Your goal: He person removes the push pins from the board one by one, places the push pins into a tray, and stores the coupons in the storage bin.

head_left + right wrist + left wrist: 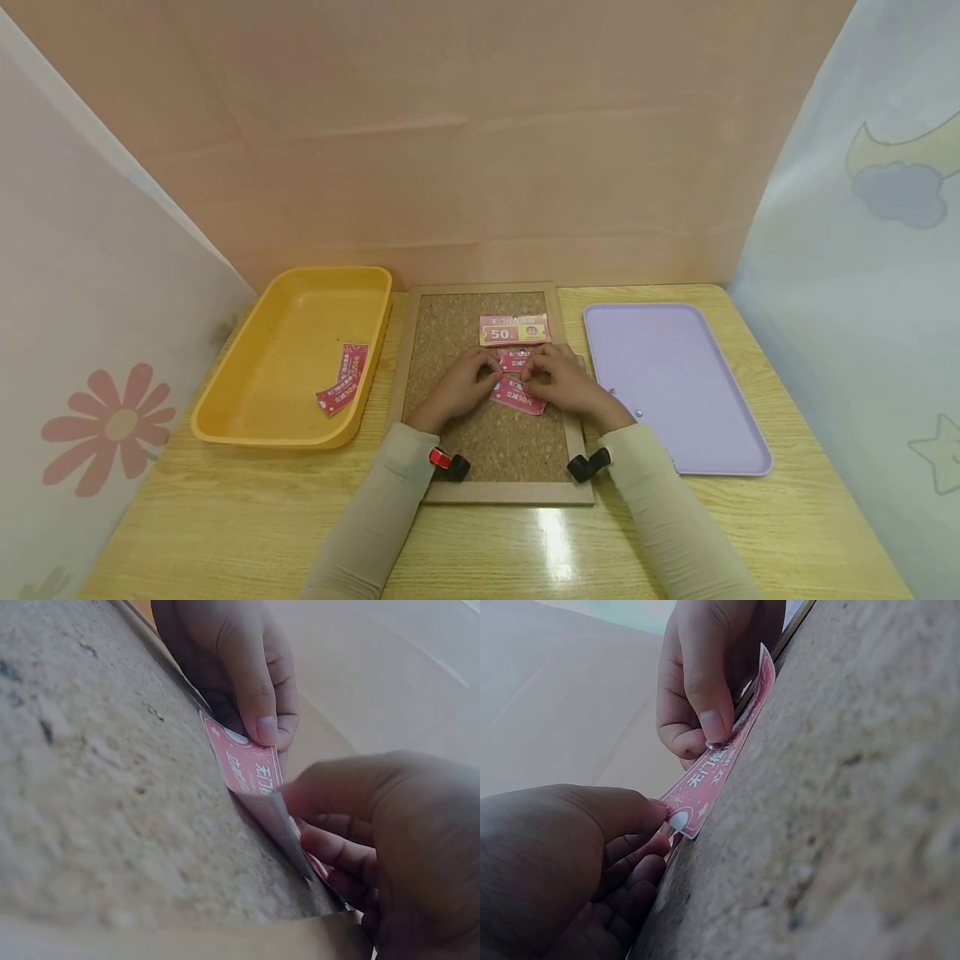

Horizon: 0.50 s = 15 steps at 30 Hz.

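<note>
My left hand (467, 382) pinches the left end of a pink paper coupon (519, 397) between thumb and fingers. At the coupon's upper edge, my right hand (562, 379) has its thumb and fingers curled round a small shiny thumbtack (712, 745), which peeks out at the thumb tip in the left wrist view. The coupon's far end curls up off the corkboard (480, 458); in the right wrist view the coupon (244, 759) bends beside the right fingertips. Just above lies another pink coupon (513, 360), partly hidden by the hands. A pink-and-yellow coupon (498, 334) is higher on the board.
On the left stands a yellow tray (262, 354) with pink coupons (345, 379) overlapping along its right side. A flat lilac tray (675, 375) lies to the right, with a few small metal tacks (639, 413) near its left edge. Cloth walls surround the wooden table (480, 550).
</note>
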Motion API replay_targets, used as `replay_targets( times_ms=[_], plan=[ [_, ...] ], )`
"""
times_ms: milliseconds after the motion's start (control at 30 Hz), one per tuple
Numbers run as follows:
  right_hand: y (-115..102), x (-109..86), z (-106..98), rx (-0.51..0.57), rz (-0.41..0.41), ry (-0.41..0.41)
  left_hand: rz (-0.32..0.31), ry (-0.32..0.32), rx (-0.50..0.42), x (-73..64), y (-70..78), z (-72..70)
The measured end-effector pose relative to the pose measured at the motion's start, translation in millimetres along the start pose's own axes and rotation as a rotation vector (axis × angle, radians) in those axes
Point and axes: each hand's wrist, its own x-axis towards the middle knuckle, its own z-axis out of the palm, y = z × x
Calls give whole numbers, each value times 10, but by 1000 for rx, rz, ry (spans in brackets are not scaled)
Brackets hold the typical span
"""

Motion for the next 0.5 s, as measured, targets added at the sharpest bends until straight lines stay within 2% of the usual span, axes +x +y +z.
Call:
replay_targets(
  times_ms=[333, 500],
  plan=[
    [7, -17, -11, 11, -13, -29, 28, 6, 10, -9, -12, -4],
    [-5, -35, -53, 72, 1, -43, 16, 0, -1, -2, -18, 0]
  ],
)
